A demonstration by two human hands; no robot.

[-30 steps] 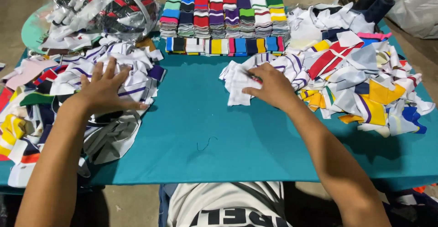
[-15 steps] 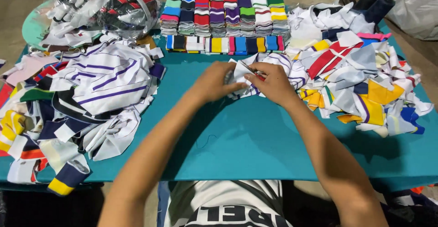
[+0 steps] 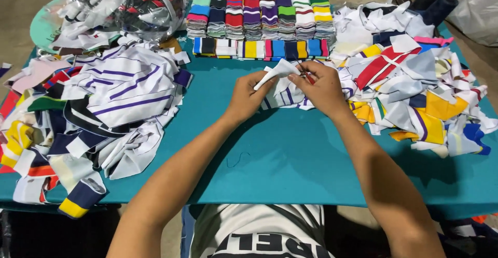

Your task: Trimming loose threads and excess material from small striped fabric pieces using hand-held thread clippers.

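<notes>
Both hands — left hand (image 3: 248, 98), right hand (image 3: 321, 88) — pinching white fabric piece (image 3: 276, 71), teal table (image 3: 290, 159)

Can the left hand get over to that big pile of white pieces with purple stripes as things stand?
Probably yes, but not freely: the left hand is gripping a white fabric piece together with the right hand. The striped pile lies on its own side, with only bare teal table between.

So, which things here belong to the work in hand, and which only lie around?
In hand:
- left hand
- right hand
- white fabric piece

Lying about:
- striped pile on the left
- folded coloured stacks
- mixed pile on the right
- plastic bag
- teal table
</notes>
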